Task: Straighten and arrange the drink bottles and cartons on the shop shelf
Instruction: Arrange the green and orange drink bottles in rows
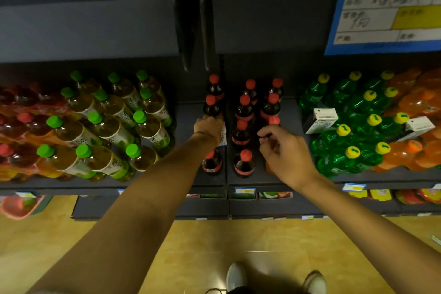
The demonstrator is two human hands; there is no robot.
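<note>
The cola bottles (243,112) are small dark plastic bottles with red caps and red label bands, standing in three short rows in the middle of the dark shelf (186,112), between the tea bottles (107,124) on the left and the green soda bottles (353,114) on the right. They stand upright, their long axes vertical and caps toward the camera, so they are seen mostly from above. In the left row the left hand (208,127) is curled over a white carton (223,135) (only a strip of its label shows beside the wrist), which stands between two cola bottles of that row; the fingers themselves are hidden behind the back of the hand. The right hand (284,150) hovers over the right row with its fingers bent and the thumb and forefinger drawn close above a dark bottle, but I cannot tell whether they actually pinch anything. Just below that hand an orange object (269,167) peeks out at the shelf front. Two more white cartons (322,120) lie tilted on top of the green soda bottles, with orange soda bottles (415,105) at the far right. A blue price sign (386,12) hangs above.
</note>
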